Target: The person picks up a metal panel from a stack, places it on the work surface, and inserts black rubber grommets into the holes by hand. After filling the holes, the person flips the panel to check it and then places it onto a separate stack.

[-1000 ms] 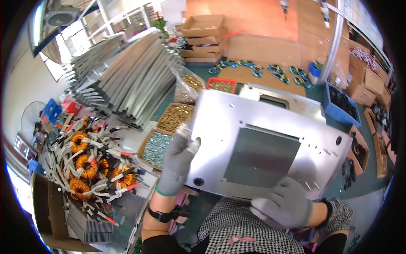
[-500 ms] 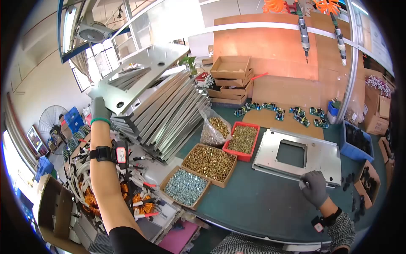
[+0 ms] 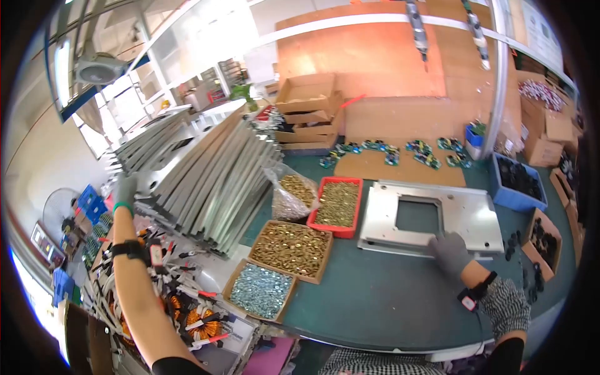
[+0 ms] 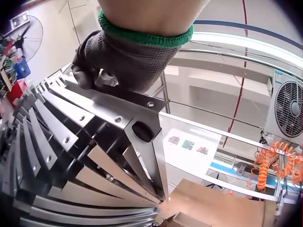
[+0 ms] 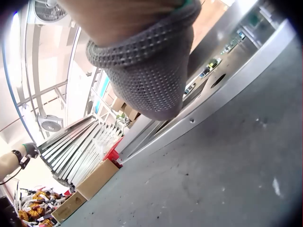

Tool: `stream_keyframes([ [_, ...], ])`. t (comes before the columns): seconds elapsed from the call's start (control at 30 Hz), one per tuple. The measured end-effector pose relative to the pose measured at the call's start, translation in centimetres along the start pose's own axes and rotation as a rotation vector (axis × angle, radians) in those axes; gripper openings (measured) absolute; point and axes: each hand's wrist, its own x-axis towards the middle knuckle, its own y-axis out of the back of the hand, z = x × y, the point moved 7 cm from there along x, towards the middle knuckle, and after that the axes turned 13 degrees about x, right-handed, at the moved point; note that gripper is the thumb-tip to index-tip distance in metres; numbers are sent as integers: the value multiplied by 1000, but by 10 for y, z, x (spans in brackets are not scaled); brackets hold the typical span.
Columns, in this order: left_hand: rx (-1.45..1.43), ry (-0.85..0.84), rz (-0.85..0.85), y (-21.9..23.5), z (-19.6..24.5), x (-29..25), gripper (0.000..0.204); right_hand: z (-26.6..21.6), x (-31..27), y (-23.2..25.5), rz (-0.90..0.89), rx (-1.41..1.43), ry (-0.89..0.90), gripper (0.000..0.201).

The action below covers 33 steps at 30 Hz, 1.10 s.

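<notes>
My gloved left hand (image 3: 125,187) is at the far left, at the outer end of a leaning stack of sheet-metal panels (image 3: 215,181). In the left wrist view its fingers curl over the folded flange of a metal panel (image 4: 102,105) on top of the stack. My gloved right hand (image 3: 449,253) rests at the near edge of another metal panel (image 3: 475,215), which lies flat on the table with a square cutout. In the right wrist view the back of the glove (image 5: 147,80) hides the fingers above that panel's rim (image 5: 208,111).
Boxes of brass fasteners (image 3: 294,250) and silvery fasteners (image 3: 261,290), a red tray (image 3: 357,215) and a plastic bag (image 3: 284,203) stand mid-table. Copper coils with cables (image 3: 203,322) lie left. A blue bin (image 3: 500,194) stands right; screwdrivers (image 3: 417,31) hang above.
The panel held in front of me a second ago went left and was raised over the stack; now it lies lower there. My right hand moved from it to the panel on the table.
</notes>
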Motion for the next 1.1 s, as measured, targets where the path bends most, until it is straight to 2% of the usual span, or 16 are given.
stream_keyframes([
  [0.07,321,-13,228,9,6,2,62,8,7,20,41,11,18,19],
  [0.2,69,-218,587,69,84,-93,52,16,26,77,208,-45,94,20],
  [0.23,32,-283,564,74,105,-114,49,11,25,92,241,-52,124,20],
  [0.4,-780,-786,-162,26,194,-255,52,-39,-18,178,362,-60,237,22],
  [0.47,-976,-670,-725,-5,222,-340,58,-53,-39,228,545,23,284,22],
  [0.53,-1001,-739,-1014,-20,250,-407,62,-55,-56,270,667,182,245,18],
  [0.57,-1050,-669,-1141,-36,258,-437,65,-56,-63,290,766,391,261,15],
  [0.63,-1163,-563,-1318,-56,278,-484,69,-45,-71,315,683,802,31,15],
  [0.7,-1295,-486,-1422,-57,295,-512,71,-37,-71,330,656,1029,-9,21],
  [0.8,-1734,-18,-1368,-53,304,-485,76,-36,-74,330,572,1226,-4,34],
  [0.87,-2002,-253,-1359,-57,289,-434,83,-39,-81,323,382,1345,-21,46],
  [0.9,-1970,-319,-1164,-63,255,-407,86,-40,-83,313,267,1352,-47,45],
  [0.97,-2008,-74,-995,-15,223,-391,96,-43,-85,288,-14,1313,-33,45],
  [1.0,-2057,250,-1008,17,219,-399,102,-49,-86,279,-20,1280,11,40],
  [1.07,-1759,-1096,-1177,64,243,-420,103,-57,-82,251,-132,1072,-45,30],
  [1.1,-1556,-960,-973,40,220,-418,97,-58,-77,231,-195,1039,-50,31],
])
